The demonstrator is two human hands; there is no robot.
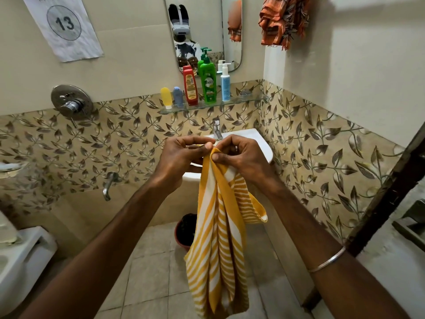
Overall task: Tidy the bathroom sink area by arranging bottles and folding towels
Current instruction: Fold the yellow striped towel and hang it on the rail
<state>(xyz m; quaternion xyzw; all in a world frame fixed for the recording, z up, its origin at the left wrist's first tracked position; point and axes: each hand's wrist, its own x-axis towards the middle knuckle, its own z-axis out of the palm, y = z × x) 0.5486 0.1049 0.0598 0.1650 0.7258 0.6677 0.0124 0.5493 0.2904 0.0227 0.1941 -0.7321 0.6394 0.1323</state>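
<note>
- Both hands meet in front of the sink (259, 143): the left hand (181, 155) and right hand (239, 155) curl tight, pinching the top edge of the yellow striped towel (216, 238), which hangs down in folds.
- Behind, five bottles stand in a row on the glass shelf (248, 101); the green bottle (207, 81) is tallest.
- An orange cloth (284, 21) hangs up on the right wall.
- The hands hide most of the sink; the tap (216, 128) pokes up above them.
- The towel covers part of a red bucket (184, 233).
</note>
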